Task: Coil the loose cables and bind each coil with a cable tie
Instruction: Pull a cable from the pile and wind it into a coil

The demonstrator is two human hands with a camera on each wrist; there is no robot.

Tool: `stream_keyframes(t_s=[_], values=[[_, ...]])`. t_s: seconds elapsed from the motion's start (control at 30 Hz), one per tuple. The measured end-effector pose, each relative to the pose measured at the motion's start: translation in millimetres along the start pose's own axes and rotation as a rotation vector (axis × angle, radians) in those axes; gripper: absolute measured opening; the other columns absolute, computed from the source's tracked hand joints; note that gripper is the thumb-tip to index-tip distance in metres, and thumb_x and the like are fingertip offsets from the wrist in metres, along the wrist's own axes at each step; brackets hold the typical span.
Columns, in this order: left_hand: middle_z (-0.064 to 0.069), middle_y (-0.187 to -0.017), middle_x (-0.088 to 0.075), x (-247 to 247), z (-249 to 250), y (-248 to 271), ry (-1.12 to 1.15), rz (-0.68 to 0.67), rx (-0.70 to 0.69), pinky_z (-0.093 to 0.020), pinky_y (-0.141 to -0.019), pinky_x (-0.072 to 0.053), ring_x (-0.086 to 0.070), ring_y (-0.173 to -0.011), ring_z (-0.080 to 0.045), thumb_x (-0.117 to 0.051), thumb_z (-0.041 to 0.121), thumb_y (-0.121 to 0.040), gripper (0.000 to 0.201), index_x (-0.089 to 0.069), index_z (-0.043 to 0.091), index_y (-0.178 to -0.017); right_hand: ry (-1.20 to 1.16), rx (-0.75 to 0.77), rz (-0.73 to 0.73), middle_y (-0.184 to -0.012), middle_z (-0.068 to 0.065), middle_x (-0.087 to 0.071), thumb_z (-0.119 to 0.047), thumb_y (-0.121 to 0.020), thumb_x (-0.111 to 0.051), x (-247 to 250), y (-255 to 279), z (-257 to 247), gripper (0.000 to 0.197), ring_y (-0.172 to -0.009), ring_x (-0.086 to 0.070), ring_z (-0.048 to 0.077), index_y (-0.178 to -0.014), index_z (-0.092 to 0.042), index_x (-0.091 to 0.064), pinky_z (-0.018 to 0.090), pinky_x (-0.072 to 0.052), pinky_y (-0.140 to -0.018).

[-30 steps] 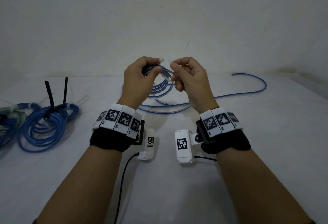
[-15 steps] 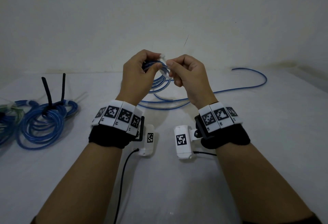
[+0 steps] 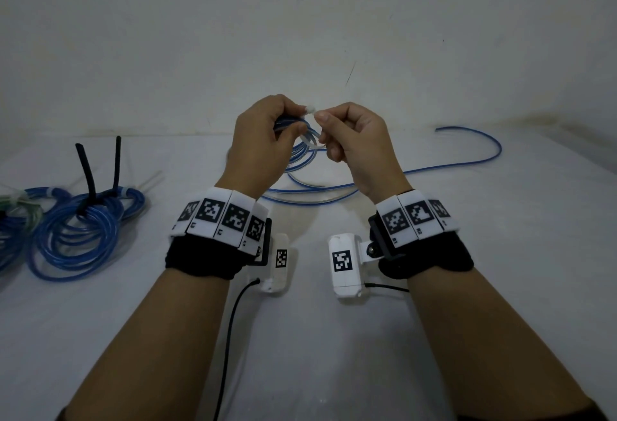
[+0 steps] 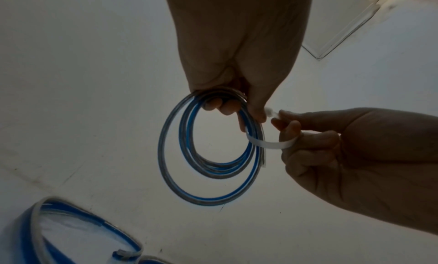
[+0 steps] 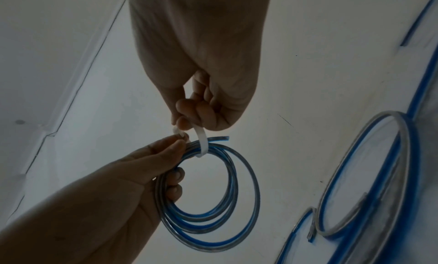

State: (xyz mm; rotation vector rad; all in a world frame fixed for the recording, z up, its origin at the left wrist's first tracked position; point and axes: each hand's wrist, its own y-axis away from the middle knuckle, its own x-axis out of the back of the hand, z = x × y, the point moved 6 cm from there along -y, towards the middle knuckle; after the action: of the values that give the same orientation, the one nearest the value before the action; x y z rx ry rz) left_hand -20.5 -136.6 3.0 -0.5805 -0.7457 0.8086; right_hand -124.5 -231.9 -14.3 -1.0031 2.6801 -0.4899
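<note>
At the far left of the white surface point(image 3: 334, 337), bound coils point(image 3: 76, 230) of blue cable lie close to the left edge of the head view, two black ties point(image 3: 87, 173) standing up from them. Bare surface separates them from the left hand point(image 3: 263, 143), which is raised above the surface near the back wall point(image 3: 300, 20). Its fingers point(image 4: 222, 107) are curled round the top of a small blue cable coil point(image 4: 208, 155), which hangs free in the air below the hand. A white cable tie point(image 4: 270, 143) loops round the coil's strands; the left thumb and forefinger pinch its head end. Just beside, the right hand point(image 3: 360, 143) has its fingers point(image 5: 196, 110) curled on the tie's strap, pinching it.

To the right, a loose blue cable point(image 3: 467, 157) trails across the surface toward the back right, with open surface beyond it.

The head view hides the tie's loop behind the knuckles; the wrist views show it passing round the coil, and the right wrist view shows the coil's cut end point(image 5: 222, 138) sticking out past the strap. It also shows more cable loops point(image 5: 369, 174) lying at its right.
</note>
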Motion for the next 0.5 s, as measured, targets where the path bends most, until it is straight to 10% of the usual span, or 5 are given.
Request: stream_keyframes(t_s=[0.23,0.5], values=[[0.002,-0.088,-0.059,-6.4,12.1,1.9,-0.117,-0.108,-0.111,-0.002,-0.073,-0.041,-0.057,-0.079,-0.006,-0.061,0.002,-0.083,0.011,-0.065,0.002,-0.093,-0.036,-0.094,-0.047,-0.06,0.001,-0.057,-0.013,-0.091,-0.059,5.1,-2.2,3.7,0.018,-0.044,-0.045,0.007,-0.106,-0.005,-0.062,0.019,-0.042,-0.049],[0.002,-0.088,-0.062,-5.2,10.5,0.8,-0.091,-0.128,-0.065,-0.003,-0.073,-0.043,-0.057,-0.078,0.003,-0.059,0.003,-0.084,0.015,-0.067,0.009,-0.096,-0.194,-0.296,0.023,-0.068,-0.001,-0.055,-0.007,-0.089,-0.057,0.7,-0.3,9.6,0.013,-0.045,-0.036,0.008,-0.078,-0.011,-0.06,0.017,-0.031,-0.041]])
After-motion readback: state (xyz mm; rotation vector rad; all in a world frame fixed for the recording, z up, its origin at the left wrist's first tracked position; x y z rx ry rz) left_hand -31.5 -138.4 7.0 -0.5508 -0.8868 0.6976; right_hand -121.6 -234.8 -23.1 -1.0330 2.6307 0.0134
